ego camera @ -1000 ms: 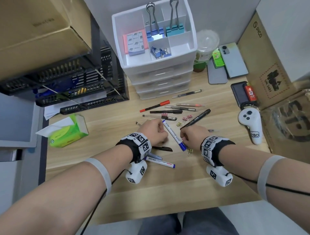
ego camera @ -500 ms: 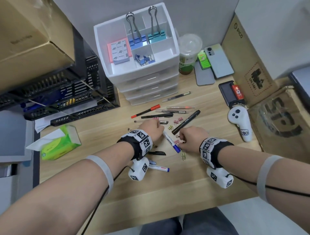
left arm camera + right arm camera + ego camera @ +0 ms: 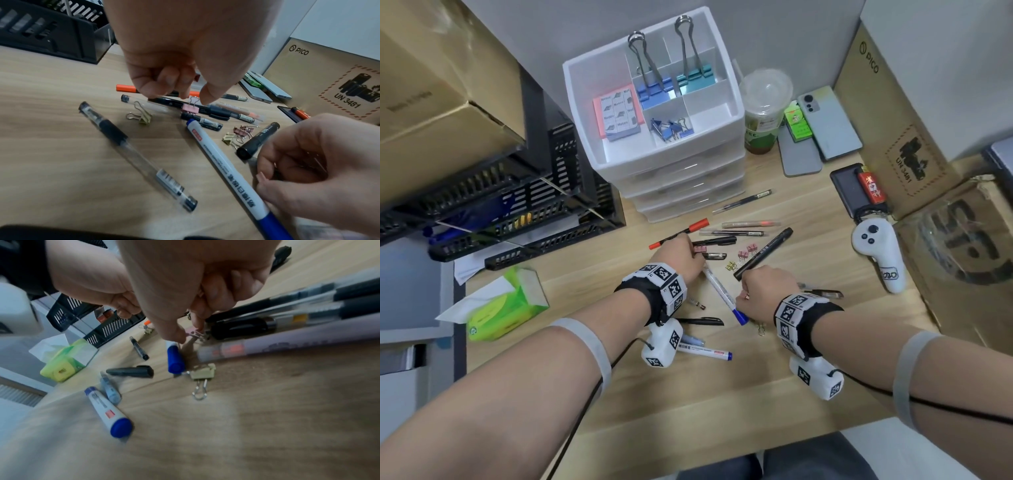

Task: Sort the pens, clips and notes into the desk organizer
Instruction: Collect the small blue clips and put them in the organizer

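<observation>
Head view showed both hands down among the scattered pens and small binder clips on the worktop point(image 3: 722, 411), in front of the white desk organizer point(image 3: 722, 113), whose top tray already held a pad of notes point(image 3: 618, 114), two large clips and a few small blue ones. The left hand point(image 3: 180, 65) had thumb and fingertip closed on the wire loops of a pink clip point(image 3: 190, 108) that sat upright on a black pen point(image 3: 205, 110), so that hand was pinching the clip. The right hand point(image 3: 195, 288) was curled low beside a white marker with a blue cap point(image 3: 722, 296), its fingertips on another small pink clip point(image 3: 195, 334) lying against the pens; it looked to be pinching that clip, though the blur there left the grip less certain. The step in hand seemed to be gathering the small clips, one per hand. Several more remained loose: a gold one point(image 3: 141, 116) to the left and a pink and gold cluster point(image 3: 236, 134) by the black marker point(image 3: 257, 141). Next, each clip would need lifting clear without dragging the pens beneath, then carrying up to the small compartment with the blue clips point(image 3: 669, 126) and dropping in. The pens were still all on the worktop.
</observation>
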A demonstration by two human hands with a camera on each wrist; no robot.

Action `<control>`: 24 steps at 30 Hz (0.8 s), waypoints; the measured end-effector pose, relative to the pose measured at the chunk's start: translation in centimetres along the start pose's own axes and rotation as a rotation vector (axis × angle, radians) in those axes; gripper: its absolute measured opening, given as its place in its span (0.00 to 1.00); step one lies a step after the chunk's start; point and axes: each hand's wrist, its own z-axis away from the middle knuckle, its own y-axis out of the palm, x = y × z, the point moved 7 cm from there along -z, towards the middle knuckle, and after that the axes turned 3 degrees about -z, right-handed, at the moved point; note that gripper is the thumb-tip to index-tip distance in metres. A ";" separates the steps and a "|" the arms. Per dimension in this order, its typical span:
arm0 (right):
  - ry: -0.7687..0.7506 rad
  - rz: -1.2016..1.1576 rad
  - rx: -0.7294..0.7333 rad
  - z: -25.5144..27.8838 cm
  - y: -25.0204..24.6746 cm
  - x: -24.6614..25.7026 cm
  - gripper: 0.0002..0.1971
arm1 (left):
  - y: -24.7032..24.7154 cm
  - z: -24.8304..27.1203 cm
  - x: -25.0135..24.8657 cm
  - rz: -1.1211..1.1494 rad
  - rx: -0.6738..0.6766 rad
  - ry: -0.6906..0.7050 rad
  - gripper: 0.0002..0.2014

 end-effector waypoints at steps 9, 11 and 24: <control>0.266 -1.607 0.159 -1.5 -1.7 -1.1 0.07 | 0.5 -1.8 -0.2 -0.053 0.021 -0.132 0.21; 0.296 -1.779 0.246 -1.9 -2.0 -1.2 0.11 | 0.6 -2.0 -0.2 -0.061 0.011 -0.148 0.19; 0.243 -0.477 -0.136 -5.4 -5.1 -4.7 0.05 | -0.7 -1.7 -0.5 -0.014 -0.064 0.040 0.12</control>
